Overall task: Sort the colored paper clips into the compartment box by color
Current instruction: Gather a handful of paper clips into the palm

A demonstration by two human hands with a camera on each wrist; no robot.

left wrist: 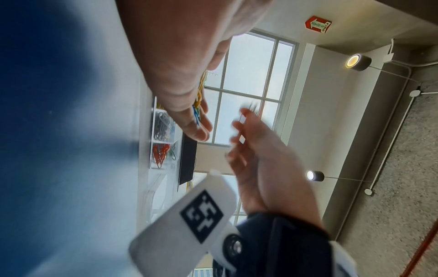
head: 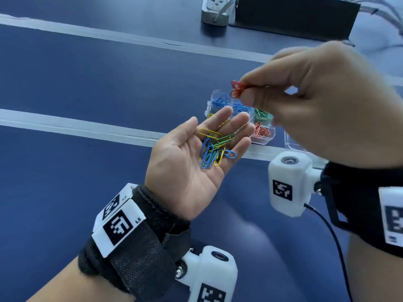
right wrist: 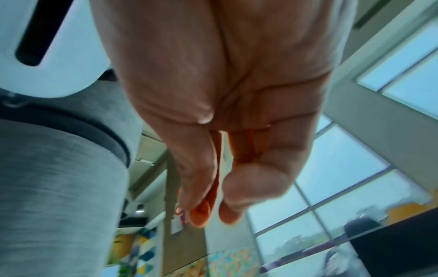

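Two hands are up over the blue table (head: 65,83), apart from each other. Left hand (head: 185,168) lies palm up with fingers nearly straight, and a small heap of loose clips (head: 214,149), blue, yellow and green, rests on the fingers and upper palm. Right hand (head: 322,101) is above and just beyond it, thumb and forefinger pinching red clips (head: 236,89) whose looped ends stick out past the fingertips; how many it holds cannot be told. In the right wrist view the red wire shows between thumb and curled fingers (right wrist: 251,196). Beyond the left fingertips the clear box (head: 265,139) sits on the table against a white tape line (head: 76,127) that runs across the table, partly hidden by both hands. Its visible compartments hold blue clips at the far left and middle, green ones at the far right, red ones at the near right, and yellow ones at the near left, mostly covered by the left fingers. A second clear plastic piece (head: 291,143) lies just right of the box. At the table's far edge stand a black panel (head: 294,16) and a white socket block (head: 214,9).
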